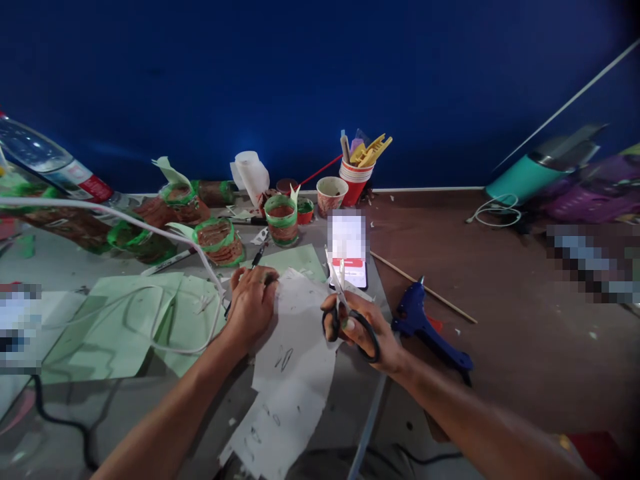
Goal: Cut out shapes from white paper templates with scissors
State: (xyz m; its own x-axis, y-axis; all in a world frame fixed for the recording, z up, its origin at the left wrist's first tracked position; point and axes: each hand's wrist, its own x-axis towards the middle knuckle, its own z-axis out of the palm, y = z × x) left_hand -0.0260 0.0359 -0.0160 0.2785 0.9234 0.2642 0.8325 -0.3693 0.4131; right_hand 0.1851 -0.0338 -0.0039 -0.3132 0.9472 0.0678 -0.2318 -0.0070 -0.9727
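Observation:
My right hand (pixel 367 327) is wrapped round the black handles of a pair of scissors (pixel 343 288), whose blades point away from me, slightly parted. Under my hands lies a torn-edged sheet of white paper (pixel 295 347) with small dark pen drawings on it. At its upper left edge my left hand (pixel 251 300) is closed on the paper, fingers curled; the fingertips are partly hidden. A dark pen (pixel 259 255) sticks out just beyond the left knuckles. Beyond the scissors, a lit phone (pixel 349 267) lies partly behind the blades.
A blue glue gun (pixel 430 323) and a wooden stick (pixel 445 300) lie at the right. Green paper (pixel 113 320) and a white cable (pixel 210 267) spread leftward. Brown-green painted jars (pixel 281 223), paper cups (pixel 332 193) and a bottle (pixel 55 167) stand along the blue wall.

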